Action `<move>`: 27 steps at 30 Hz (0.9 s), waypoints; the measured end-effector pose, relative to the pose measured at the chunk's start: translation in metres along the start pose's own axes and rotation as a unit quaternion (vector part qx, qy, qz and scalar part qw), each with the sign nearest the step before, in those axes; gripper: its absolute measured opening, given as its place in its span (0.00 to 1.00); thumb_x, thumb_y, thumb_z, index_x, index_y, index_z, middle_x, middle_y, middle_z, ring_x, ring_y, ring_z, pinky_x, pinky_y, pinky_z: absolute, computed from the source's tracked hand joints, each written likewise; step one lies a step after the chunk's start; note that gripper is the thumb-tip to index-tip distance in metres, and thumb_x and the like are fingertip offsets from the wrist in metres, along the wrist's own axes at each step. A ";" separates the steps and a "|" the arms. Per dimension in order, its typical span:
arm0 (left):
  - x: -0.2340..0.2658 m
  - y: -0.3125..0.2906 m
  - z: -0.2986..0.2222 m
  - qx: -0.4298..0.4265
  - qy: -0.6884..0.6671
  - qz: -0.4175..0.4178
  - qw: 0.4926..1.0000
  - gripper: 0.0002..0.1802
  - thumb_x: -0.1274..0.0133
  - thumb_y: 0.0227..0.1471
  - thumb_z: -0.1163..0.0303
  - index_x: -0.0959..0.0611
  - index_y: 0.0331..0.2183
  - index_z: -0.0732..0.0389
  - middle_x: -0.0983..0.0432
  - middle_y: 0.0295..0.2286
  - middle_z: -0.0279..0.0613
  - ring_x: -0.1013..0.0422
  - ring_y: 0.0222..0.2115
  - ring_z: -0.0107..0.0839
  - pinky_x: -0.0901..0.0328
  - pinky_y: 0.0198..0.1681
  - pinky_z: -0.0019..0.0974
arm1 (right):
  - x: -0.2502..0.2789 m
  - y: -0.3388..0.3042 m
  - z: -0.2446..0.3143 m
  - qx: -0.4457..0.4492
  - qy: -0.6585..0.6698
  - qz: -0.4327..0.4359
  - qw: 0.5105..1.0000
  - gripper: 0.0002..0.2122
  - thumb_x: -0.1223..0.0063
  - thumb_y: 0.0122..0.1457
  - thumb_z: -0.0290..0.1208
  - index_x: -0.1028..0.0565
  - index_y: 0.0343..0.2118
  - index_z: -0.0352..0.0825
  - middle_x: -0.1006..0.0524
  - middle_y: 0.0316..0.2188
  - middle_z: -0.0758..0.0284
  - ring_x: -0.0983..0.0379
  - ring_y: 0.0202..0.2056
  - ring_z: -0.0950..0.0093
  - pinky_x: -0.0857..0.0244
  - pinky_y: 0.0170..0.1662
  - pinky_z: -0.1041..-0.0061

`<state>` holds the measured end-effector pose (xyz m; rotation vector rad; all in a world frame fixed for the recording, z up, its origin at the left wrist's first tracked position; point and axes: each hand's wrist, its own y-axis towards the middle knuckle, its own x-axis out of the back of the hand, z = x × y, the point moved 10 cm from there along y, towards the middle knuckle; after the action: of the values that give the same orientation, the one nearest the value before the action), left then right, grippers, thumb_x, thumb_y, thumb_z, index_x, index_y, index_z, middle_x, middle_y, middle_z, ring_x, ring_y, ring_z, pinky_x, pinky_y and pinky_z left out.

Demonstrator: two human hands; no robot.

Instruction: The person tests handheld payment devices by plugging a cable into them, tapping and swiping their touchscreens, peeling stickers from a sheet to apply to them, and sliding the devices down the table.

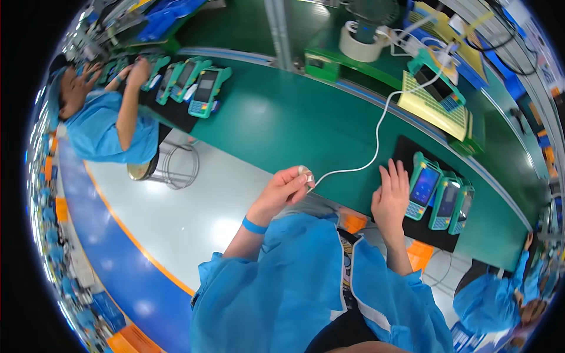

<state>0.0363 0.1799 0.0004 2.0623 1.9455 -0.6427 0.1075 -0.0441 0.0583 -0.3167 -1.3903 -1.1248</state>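
Observation:
My left hand (281, 193) is closed in a pinch on the end of a white cable (378, 141), just over the near edge of the green table. The cable's plug is mostly hidden by the fingers, and a pale wrap covers one fingertip. From there the cable curves right and up towards the shelf. My right hand (390, 199) holds nothing, its fingers stretched out at the left edge of a black mat (406, 150). Beside it lies a green-cased handheld terminal (422, 187) with a lit blue screen. Two more terminals, a middle one (445, 203) and a right one (463, 210), lie alongside.
On the raised shelf, another handheld terminal (436, 81) leans on a yellow ribbed tray (432, 109), near a white tape roll (359, 47). Several terminals (205, 91) lie at the far left, where a co-worker (115, 126) sits. Another person (488, 294) is at the lower right.

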 end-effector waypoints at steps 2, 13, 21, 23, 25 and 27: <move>0.012 -0.004 -0.009 -0.043 -0.047 -0.020 0.998 0.15 0.56 0.71 0.61 0.21 0.39 0.62 0.34 0.18 0.27 0.45 0.17 0.15 0.51 0.20 0.24 | -0.004 0.001 -0.005 -0.010 -0.018 0.016 1.000 0.23 0.49 0.49 0.18 0.27 0.52 0.28 0.31 0.60 0.52 0.41 0.65 0.47 0.50 0.69 0.47; 0.100 -0.039 -0.083 -0.145 -0.077 -0.141 0.976 0.15 0.61 0.73 0.62 0.25 0.42 0.62 0.40 0.19 0.28 0.44 0.19 0.19 0.48 0.24 0.25 | 0.018 -0.023 -0.109 -0.086 -0.087 0.014 0.992 0.20 0.51 0.51 0.17 0.27 0.49 0.32 0.27 0.61 0.57 0.35 0.63 0.50 0.45 0.68 0.50; 0.191 -0.063 -0.166 -0.142 -0.076 -0.078 0.984 0.15 0.61 0.73 0.62 0.26 0.41 0.62 0.40 0.18 0.30 0.44 0.18 0.20 0.49 0.22 0.25 | 0.051 -0.036 -0.141 -0.117 -0.100 0.058 0.986 0.22 0.55 0.51 0.17 0.27 0.52 0.32 0.29 0.63 0.59 0.38 0.66 0.53 0.46 0.69 0.56; 0.215 -0.069 -0.189 -0.153 -0.079 -0.064 0.983 0.14 0.61 0.73 0.62 0.26 0.41 0.62 0.40 0.18 0.30 0.44 0.18 0.20 0.49 0.22 0.25 | 0.060 -0.040 -0.145 -0.106 -0.117 0.074 0.985 0.23 0.56 0.52 0.17 0.28 0.54 0.32 0.30 0.63 0.58 0.38 0.66 0.53 0.47 0.70 0.55; 0.236 -0.076 -0.214 -0.178 -0.083 -0.054 0.979 0.14 0.59 0.72 0.62 0.26 0.40 0.62 0.40 0.17 0.29 0.44 0.17 0.19 0.50 0.21 0.25 | 0.064 -0.038 -0.149 -0.104 -0.118 0.071 0.985 0.23 0.56 0.53 0.17 0.28 0.55 0.32 0.30 0.64 0.59 0.38 0.66 0.53 0.47 0.70 0.55; 0.265 -0.083 -0.236 -0.208 -0.087 -0.078 0.971 0.13 0.59 0.72 0.62 0.26 0.41 0.62 0.41 0.16 0.29 0.45 0.16 0.19 0.51 0.21 0.25 | 0.061 -0.028 -0.155 -0.134 -0.130 0.052 0.981 0.24 0.54 0.54 0.18 0.29 0.57 0.32 0.30 0.64 0.57 0.37 0.65 0.53 0.46 0.69 0.57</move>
<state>-0.0043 0.5302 0.0944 1.5632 1.9526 -0.3860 0.1676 -0.2023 0.0638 -0.7441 -1.4292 -1.2175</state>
